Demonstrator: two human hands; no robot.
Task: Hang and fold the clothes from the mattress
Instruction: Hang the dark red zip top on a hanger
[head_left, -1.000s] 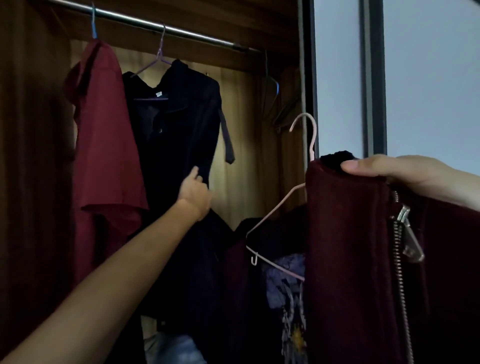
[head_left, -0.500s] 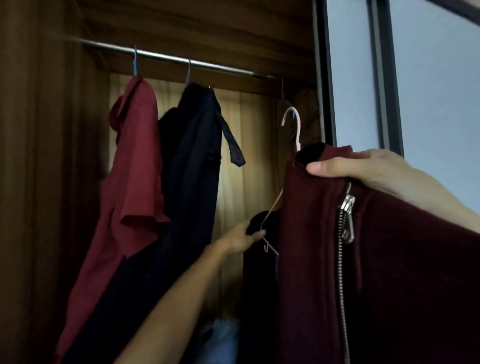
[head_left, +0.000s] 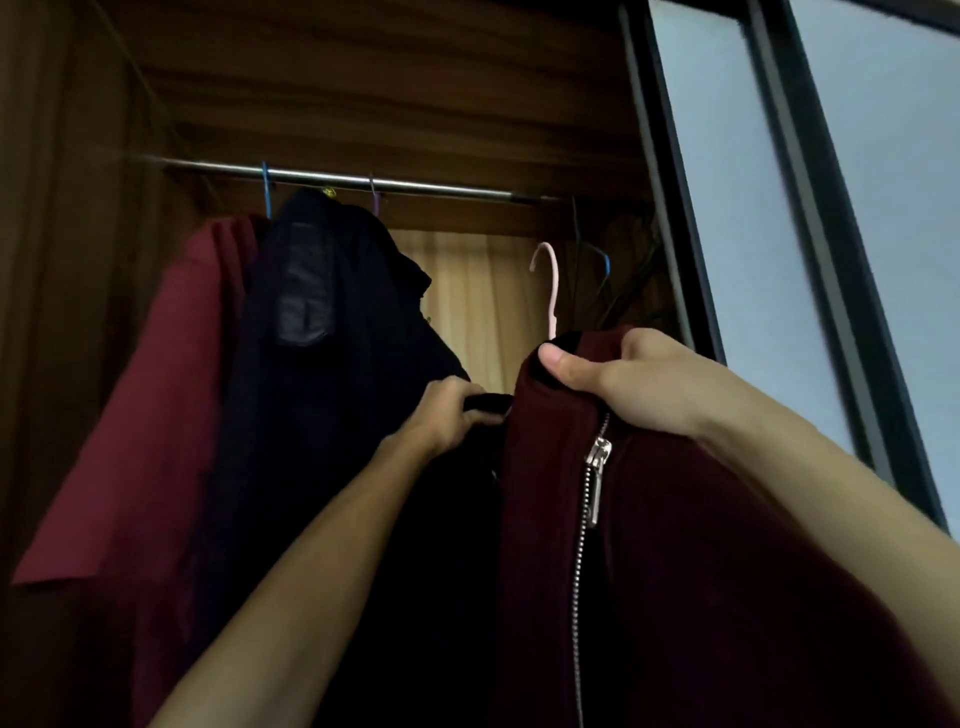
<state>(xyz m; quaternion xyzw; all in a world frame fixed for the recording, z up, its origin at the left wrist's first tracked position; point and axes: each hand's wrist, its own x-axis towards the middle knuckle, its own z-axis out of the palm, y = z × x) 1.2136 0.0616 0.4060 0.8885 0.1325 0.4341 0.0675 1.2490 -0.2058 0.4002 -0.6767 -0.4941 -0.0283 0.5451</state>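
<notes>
Maroon zip jacket (head_left: 701, 571), on a pink hanger (head_left: 546, 280), is rising nearer the wardrobe rail (head_left: 415, 184) than a second ago. The right hand (head_left: 639, 384) is keeping its grip pinched on the collar. The left hand (head_left: 447, 415), having left the hung dark coat (head_left: 337, 364), is now curling its grip around dark fabric (head_left: 488, 402) beside the jacket. Hooking onto the rail is looking close.

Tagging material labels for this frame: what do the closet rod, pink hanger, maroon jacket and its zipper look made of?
Closet rod: metal, polished silver, with a bright streak along it.
Pink hanger: thin wire, probably plastic-coated; matte pink, slim hook.
Maroon jacket: soft matte fabric, perhaps fleece or knit; no sheen.
Zipper: metal; silver teeth and pull glint.
</notes>
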